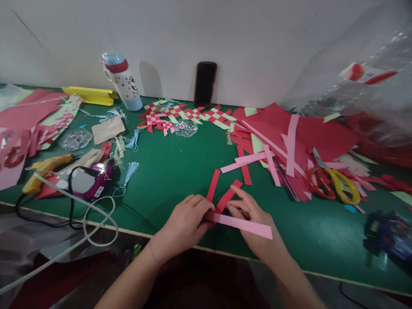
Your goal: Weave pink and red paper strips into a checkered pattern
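Observation:
My left hand (190, 219) is closed on paper strips over the front of the table. From its fingers a pink paper strip (244, 224) runs to the right, passing in front of my right hand (255, 219). Two red strips stick up from the same grip: an upright red strip (213, 185) and a slanted red strip (228, 197). The strips' crossing is mostly hidden by my left fingers. On the right, my index finger is stretched toward the slanted strip's upper end, with the thumb apart from it, beside the strip's edge.
Red sheets (309, 137) and loose pink strips lie at right, with scissors (322, 171) on them. Woven paper pieces (193, 115), a phone (205, 83) and a bottle (124, 81) line the back. At left are a glue gun (45, 171), cables (99, 206) and tassels (130, 171).

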`<state>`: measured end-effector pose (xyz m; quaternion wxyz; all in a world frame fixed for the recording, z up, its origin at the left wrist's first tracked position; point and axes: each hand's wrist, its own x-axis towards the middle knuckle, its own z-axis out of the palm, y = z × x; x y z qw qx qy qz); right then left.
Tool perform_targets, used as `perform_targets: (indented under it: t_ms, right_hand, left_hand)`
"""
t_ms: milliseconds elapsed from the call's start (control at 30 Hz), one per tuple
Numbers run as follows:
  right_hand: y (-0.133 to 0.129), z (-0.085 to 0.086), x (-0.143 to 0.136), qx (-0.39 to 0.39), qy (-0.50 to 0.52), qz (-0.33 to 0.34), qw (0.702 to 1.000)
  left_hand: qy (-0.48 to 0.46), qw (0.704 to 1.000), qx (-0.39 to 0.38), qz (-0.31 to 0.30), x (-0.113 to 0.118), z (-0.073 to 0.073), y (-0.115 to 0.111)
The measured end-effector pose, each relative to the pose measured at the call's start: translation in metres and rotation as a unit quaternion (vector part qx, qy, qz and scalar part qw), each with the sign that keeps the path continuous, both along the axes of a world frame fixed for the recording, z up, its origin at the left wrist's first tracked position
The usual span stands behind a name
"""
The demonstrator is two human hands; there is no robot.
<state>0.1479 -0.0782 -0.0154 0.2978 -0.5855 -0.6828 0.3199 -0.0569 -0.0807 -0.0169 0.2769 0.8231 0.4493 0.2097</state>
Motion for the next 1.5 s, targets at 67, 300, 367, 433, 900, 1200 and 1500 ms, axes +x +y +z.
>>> perform_targets:
  t_ms: [67,300,367,433,900,1200,1500]
  right_hand:
    - [-0.005,0.001,0.007,-0.017,0.033,0.006,0.999]
    - [-0.018,0.007,0.018,-0.032,0.050,0.067,0.996]
    - [-0.021,0.008,0.021,-0.013,0.016,0.061,0.998]
    - [-0.023,0.008,0.027,-0.008,0.000,0.046,0.999]
    - [-0.030,0.008,0.055,0.182,-0.111,-0.073,0.974]
    - [0.000,-0.004,0.019,0.255,-0.243,0.152,0.924]
    - [0.006,-0.013,0.012,0.227,-0.315,0.207,0.898]
  left_hand:
    - [-0.004,1.000,0.003,-0.003,0.000,-0.001,0.000]
    - [0.003,1.000,0.027,0.000,0.003,-0.002,0.000]
    - [0.003,1.000,0.031,0.001,0.003,-0.003,0.000]
    - [0.001,0.999,0.040,0.001,0.003,-0.003,0.000]
    - [0.004,0.998,0.056,0.008,0.007,-0.001,-0.001]
    - [0.014,0.985,0.173,-0.013,-0.016,-0.002,-0.016]
    - [0.052,0.975,0.213,-0.020,-0.023,-0.017,-0.021]
